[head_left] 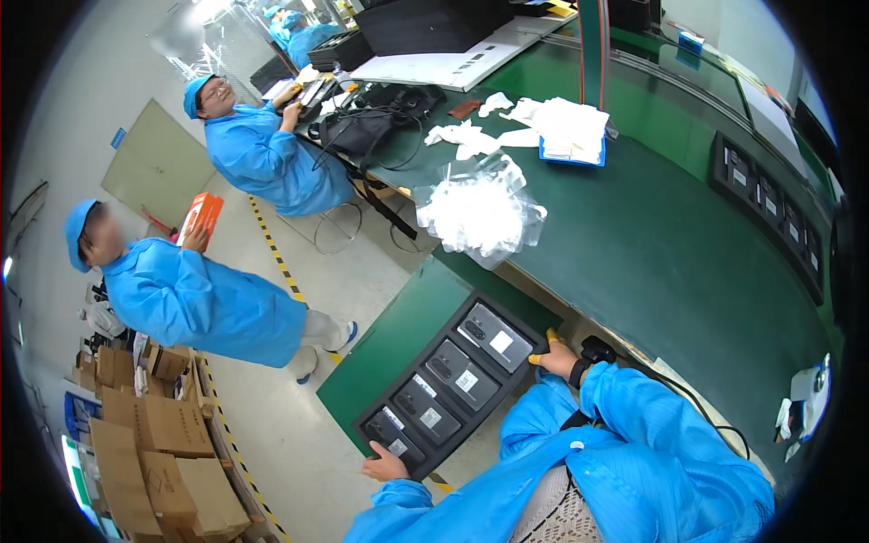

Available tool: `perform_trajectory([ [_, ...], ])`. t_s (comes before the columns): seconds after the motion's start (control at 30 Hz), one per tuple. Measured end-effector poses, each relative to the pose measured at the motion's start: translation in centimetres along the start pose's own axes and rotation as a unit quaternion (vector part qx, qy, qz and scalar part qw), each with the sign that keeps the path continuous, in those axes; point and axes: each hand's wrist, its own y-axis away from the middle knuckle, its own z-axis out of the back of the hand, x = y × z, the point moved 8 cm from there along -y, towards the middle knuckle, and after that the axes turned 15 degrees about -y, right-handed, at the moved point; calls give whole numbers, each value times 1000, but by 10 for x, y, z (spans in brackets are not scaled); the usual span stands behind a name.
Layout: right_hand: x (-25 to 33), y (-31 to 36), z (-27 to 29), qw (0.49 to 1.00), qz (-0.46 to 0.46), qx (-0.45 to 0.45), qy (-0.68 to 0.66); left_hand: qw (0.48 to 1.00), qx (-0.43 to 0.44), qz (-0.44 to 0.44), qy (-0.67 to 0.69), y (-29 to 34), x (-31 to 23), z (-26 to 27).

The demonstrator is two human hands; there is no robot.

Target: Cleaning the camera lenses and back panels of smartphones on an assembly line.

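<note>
A black tray (489, 404) slants in front of me, over a green panel beside the bench. Several dark smartphones (463, 378) lie in its slots, camera sides up, with white labels on them. My left hand (386, 463) is closed on the tray's near left corner. At the opposite end, my right hand (554, 355) grips the corner, with yellow covers on its fingertips. The fingers under the tray are hidden.
A clear plastic bag (482, 213) of white material sits at the green bench's (661, 244) edge, near a blue tray of white cloths (568, 131). Another phone tray (768, 213) lies far right. Co-workers (195, 303) are at left, one holding an orange box (201, 220). Cardboard boxes (163, 425) stand lower left.
</note>
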Motion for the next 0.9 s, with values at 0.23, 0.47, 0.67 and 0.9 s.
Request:
perform_trajectory([
  [0.23,50,37,6,1000,7,-26,-10,994,28,-38,-96,-15,4,-1],
  [0.47,122,124,4,991,121,38,-42,991,25,-117,55,-63,49,4],
  [0.67,194,206,27,966,231,101,-49,976,-33,-143,162,-95,42,69],
  [0.9,228,275,93,939,334,67,-54,944,34,-192,265,-104,-52,169],
])
